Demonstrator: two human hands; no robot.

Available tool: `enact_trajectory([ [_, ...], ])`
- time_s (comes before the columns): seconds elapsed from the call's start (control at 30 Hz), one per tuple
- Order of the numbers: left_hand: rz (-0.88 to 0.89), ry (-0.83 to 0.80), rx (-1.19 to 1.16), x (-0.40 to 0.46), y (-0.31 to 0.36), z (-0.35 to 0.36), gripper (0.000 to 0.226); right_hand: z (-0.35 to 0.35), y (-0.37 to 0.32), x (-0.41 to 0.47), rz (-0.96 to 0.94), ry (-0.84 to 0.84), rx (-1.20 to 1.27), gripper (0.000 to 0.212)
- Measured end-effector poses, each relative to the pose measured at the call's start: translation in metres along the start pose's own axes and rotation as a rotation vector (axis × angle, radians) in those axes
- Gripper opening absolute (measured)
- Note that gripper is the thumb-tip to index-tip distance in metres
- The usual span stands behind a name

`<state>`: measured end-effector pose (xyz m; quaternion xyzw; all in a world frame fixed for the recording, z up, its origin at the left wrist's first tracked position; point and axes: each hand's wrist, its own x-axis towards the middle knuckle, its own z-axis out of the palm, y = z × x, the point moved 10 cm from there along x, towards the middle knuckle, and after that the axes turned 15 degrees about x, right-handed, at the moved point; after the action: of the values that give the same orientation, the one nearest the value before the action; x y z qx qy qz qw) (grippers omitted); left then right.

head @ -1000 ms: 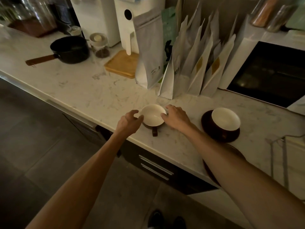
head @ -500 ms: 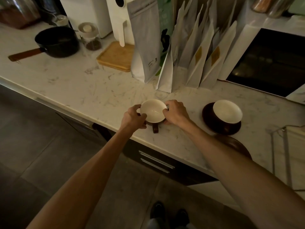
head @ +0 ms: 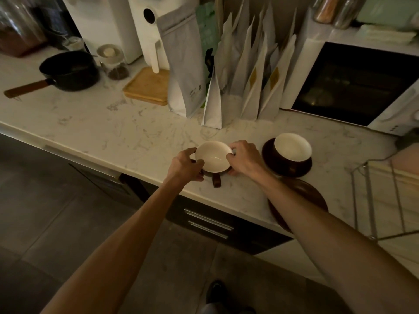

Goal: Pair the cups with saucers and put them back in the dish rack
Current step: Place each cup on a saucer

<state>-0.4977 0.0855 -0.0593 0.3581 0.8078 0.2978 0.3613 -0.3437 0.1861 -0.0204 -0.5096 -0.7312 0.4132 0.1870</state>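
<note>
Both hands — left hand (head: 184,165), right hand (head: 243,158) — clasp the white-lined cup (head: 213,157) by its sides, just left of the second cup (head: 292,147) on its brown saucer (head: 294,168).

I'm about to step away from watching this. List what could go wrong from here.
1. The held cup sits near the counter edge, handle overhanging toward the floor; a slip by the left hand or right hand could drop it.
2. The empty saucer lies under the right forearm and could get knocked.
3. The paired cup stands close by, so a swing might clip it.
</note>
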Motion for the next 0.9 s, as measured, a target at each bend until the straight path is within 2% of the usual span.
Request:
enact_trajectory([
  [0.5,0.14,-0.076,0.035,-0.075,0.07,0.075,0.055,-0.1,0.053,-0.083,0.021,0.058,0.098,0.022],
  [0.9,0.146,-0.145,0.109,-0.108,0.093,0.161,0.053,-0.16,0.115,-0.134,0.096,0.095,0.117,0.025],
])
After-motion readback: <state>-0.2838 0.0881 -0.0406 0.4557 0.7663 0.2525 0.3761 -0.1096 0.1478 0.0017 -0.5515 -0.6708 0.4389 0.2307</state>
